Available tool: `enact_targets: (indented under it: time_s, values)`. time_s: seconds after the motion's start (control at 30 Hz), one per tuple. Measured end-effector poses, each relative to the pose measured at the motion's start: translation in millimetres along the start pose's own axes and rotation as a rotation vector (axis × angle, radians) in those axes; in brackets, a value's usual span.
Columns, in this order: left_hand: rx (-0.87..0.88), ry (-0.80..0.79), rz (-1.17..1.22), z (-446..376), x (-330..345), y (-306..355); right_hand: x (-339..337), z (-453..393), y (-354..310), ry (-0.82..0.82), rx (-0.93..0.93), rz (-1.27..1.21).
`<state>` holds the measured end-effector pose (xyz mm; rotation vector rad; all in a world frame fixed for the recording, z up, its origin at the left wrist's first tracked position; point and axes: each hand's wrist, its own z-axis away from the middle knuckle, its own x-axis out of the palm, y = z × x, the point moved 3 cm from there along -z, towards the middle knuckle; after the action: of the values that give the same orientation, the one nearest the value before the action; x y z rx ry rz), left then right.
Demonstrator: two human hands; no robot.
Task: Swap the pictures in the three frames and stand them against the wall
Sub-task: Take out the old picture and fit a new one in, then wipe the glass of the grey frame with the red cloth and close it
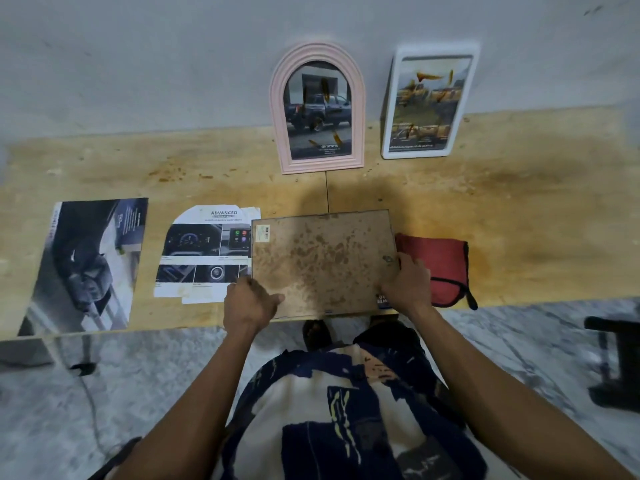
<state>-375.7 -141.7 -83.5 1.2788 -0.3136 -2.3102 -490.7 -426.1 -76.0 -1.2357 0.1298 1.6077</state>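
A brown, stained frame back [322, 261] lies face down near the table's front edge. My left hand [251, 301] grips its lower left corner, thumb on the backing. My right hand [408, 280] holds its right edge by a small metal clip. A pink arched frame [317, 109] with a truck picture and a white rectangular frame [429, 102] with a yellow-toned picture lean upright against the wall. Two loose pictures lie flat to the left: an arch-cut dashboard sheet [204, 251] and a dark car-interior sheet [86, 265].
A folded red cloth [440, 265] lies just right of the brown frame, partly under my right hand. The wooden table [536, 209] is stained. A black stand [616, 362] is on the marble floor at right; a cable runs on the floor at left.
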Motion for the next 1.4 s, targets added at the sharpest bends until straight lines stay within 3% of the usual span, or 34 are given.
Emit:
enact_targets:
  time_s: [0.13, 0.23, 0.33, 0.53, 0.7, 0.87, 0.97, 1.07, 1.17, 1.27, 1.4]
  values:
    - [-0.066, 0.037, 0.112, 3.0, 0.6, 3.5, -4.8, 3.5, -4.4, -0.037, -0.022, 0.013]
    - [-0.087, 0.038, 0.236, 6.2, -0.4, 2.2, -6.7, 6.7, -6.5, -0.061, 0.09, -0.116]
    - [-0.113, 0.059, 0.379, 7.9, -7.0, -3.0, -8.8, 1.3, -6.4, -0.072, 0.086, -0.21]
    - [-0.081, 0.102, 0.557, -3.0, -56.7, 13.8, -52.6, 0.8, -36.9, -0.081, -0.078, -0.409]
    - [0.022, 0.013, 0.769, -5.6, -112.7, 53.0, -108.8, 10.5, -75.8, -0.127, -0.278, -0.613]
    - [0.255, -0.069, 0.915, 2.6, -143.5, 75.7, -141.7, 4.2, -104.5, 0.134, -0.43, -0.41]
    - [0.36, 0.013, 0.84, 3.9, -151.7, 84.2, -149.6, -5.0, -111.7, 0.265, -0.311, -0.489]
    - [0.478, 0.019, 0.726, 1.4, -142.1, 84.0, -144.8, -14.4, -113.9, 0.273, -0.132, -0.505]
    - [0.386, 0.013, 0.764, -5.0, -119.4, 68.4, -131.7, -14.2, -111.8, 0.232, -0.022, -0.395]
    - [0.169, 0.108, 0.917, -11.4, -99.0, 54.1, -109.6, -14.2, -102.4, 0.151, -0.089, -0.33]
    - [-0.048, 0.098, 1.01, -12.8, -80.4, 46.1, -64.1, -10.5, -66.2, -0.1, -0.082, -0.403]
